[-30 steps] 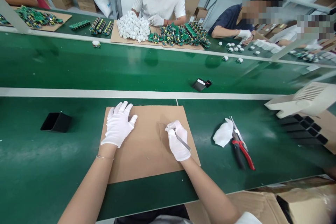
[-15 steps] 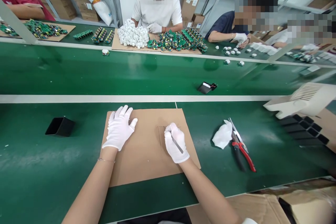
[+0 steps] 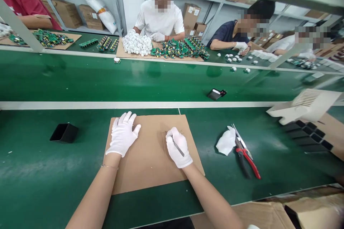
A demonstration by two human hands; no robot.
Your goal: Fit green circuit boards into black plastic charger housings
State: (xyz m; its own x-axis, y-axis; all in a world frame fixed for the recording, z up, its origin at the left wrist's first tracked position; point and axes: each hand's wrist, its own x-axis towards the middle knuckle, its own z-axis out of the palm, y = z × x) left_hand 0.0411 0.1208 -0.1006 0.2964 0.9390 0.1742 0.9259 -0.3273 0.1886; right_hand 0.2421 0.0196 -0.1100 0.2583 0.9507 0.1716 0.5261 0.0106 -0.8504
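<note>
My left hand (image 3: 123, 134), in a white glove, lies flat with fingers spread on the upper left of a brown cardboard sheet (image 3: 145, 164). In its white glove, my right hand (image 3: 178, 148) is closed pen-style around a slim grey metal tool (image 3: 178, 148). The tool's tip is hidden by the fingers, so its exact kind does not show. Thin lines (image 3: 163, 137) mark the cardboard beside the right hand.
A black open box (image 3: 64, 134) stands left. Red-and-black pliers (image 3: 247, 159) and crumpled white material (image 3: 226, 141) lie right, near black boxes (image 3: 309, 134). Beyond, a green belt (image 3: 150, 86) carries a small black device (image 3: 216, 94). Co-workers sit behind piled circuit boards (image 3: 182, 48).
The camera view has shifted slightly, putting the scene lower. Pieces on the green belt have moved right. My right hand has moved very slightly left; my left hand stays put on the cardboard.
</note>
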